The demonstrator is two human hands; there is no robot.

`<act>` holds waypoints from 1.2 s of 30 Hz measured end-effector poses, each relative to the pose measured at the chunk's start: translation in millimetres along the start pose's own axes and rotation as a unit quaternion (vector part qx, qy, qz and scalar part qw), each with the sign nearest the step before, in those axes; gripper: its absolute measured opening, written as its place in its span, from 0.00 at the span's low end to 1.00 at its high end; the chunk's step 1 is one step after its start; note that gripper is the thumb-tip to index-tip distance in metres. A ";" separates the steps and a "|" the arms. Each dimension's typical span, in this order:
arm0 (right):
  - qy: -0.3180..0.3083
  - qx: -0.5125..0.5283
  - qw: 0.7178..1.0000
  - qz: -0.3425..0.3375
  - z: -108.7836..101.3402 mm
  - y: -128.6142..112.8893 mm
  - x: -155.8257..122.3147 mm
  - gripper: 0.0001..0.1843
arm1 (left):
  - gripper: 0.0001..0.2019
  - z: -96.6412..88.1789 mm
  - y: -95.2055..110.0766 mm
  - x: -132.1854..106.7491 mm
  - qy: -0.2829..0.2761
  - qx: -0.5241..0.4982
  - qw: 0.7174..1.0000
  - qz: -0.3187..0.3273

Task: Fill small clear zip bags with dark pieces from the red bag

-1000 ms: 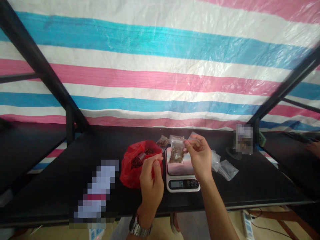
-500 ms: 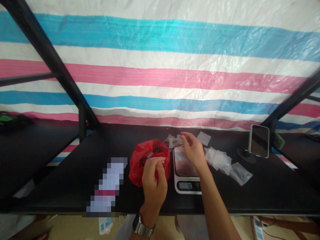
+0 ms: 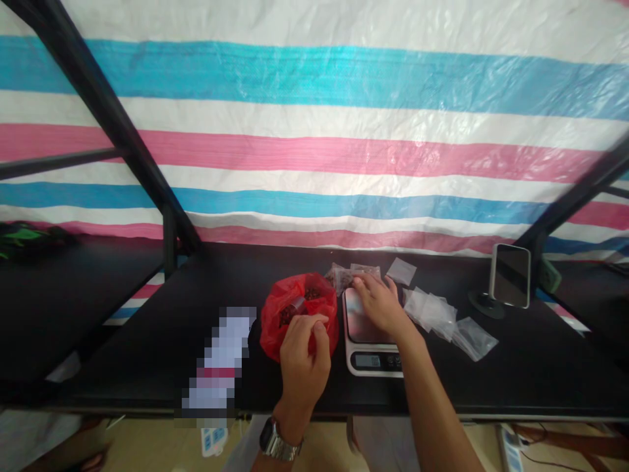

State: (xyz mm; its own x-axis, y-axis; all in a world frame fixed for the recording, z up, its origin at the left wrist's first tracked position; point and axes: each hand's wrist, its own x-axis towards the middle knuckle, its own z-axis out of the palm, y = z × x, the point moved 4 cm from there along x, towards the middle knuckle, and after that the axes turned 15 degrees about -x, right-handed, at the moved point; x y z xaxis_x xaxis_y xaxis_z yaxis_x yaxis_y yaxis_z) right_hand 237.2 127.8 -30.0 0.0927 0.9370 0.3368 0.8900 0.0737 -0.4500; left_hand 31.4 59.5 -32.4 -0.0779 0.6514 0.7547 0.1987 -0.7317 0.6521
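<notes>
Clear plastic bags of brown bits (image 3: pixel 343 278), at least two, lay behind one white, metal-topped digital scale (image 3: pixel 360 328), partly blocked by the loosely spread right hand (image 3: pixel 379 303), while the curled left hand (image 3: pixel 304 357), its grip impossible to tell, hid part of one red plastic bag (image 3: pixel 274 332).

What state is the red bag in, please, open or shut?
Open: the red bag gapes at the top, showing dark brown pieces inside.

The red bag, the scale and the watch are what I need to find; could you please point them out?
Red bag (image 3: pixel 272 333): head view, on its left side wall.
Scale (image 3: pixel 361 324): head view, on its metal plate.
Watch (image 3: pixel 282 447): head view, on its band.
</notes>
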 end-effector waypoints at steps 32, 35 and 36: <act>-0.157 -0.246 0.953 -0.079 9.8 -93.4 -28.2 0.24 | 0.48 -37.1 -54.8 -12.9 0.070 0.135 0.971 -0.183; -0.099 -0.243 0.963 -0.058 11.1 -93.6 -19.1 0.27 | 0.48 -42.3 -52.8 -14.0 0.102 0.150 0.968 -0.175; -0.075 -0.233 0.968 -0.053 11.3 -93.9 -16.0 0.28 | 0.48 -42.6 -51.6 -14.7 0.109 0.155 0.967 -0.169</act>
State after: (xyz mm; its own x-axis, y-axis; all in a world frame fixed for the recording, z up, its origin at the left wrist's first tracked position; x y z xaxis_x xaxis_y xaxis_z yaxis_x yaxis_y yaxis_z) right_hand 147.1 109.7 -2.5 -0.0456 0.9742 0.2212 0.9989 0.0433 0.0155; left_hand -19.2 79.1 -74.1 -0.3881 0.7601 0.5212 0.4070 -0.3660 0.8369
